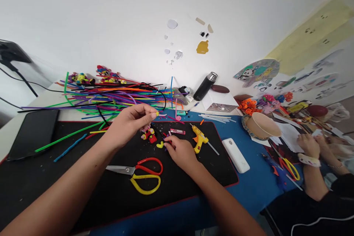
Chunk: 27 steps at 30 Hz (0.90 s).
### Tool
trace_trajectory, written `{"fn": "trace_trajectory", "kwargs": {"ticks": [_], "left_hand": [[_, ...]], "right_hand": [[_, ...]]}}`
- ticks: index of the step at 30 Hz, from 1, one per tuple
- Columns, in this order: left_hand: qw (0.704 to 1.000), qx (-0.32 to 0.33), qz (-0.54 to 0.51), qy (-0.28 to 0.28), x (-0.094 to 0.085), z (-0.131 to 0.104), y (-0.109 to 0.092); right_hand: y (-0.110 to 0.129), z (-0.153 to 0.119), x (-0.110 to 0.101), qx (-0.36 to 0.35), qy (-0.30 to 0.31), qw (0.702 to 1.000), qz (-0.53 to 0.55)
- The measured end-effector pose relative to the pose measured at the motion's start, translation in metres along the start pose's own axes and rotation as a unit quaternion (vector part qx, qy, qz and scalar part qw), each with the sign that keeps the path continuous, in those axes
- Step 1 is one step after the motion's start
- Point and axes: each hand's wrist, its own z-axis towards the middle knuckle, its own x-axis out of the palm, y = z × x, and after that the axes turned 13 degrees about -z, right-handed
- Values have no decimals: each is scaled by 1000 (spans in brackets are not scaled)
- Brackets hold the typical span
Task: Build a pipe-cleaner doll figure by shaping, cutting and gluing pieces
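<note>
My left hand is raised over the black mat, thumb and index finger pinched on a small yellow piece. My right hand rests low over the mat, fingers curled at some small purple pieces; what it grips, if anything, is hidden. Between the hands lie a small red and yellow figure and a curled yellow piece. Scissors with one red and one yellow handle lie nearer me. A yellow glue gun is just right of my right hand.
Many coloured pipe cleaners are heaped along the wall. A black phone lies left. A black flask and white box stand behind. Right are a white power bank, a round container and another person's hands.
</note>
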Motion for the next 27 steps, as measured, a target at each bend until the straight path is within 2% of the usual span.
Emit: {"fn": "trace_trajectory", "kwargs": {"ticks": [11, 18, 27], "left_hand": [[1000, -7, 9, -10, -1, 0, -5], [1000, -4, 1, -6, 0, 1, 0], [1000, 0, 19, -8, 6, 0, -4]], "right_hand": [[7, 7, 8, 2, 37, 998, -45], [6, 5, 7, -2, 37, 999, -28], [2, -2, 11, -15, 28, 999, 13]]}}
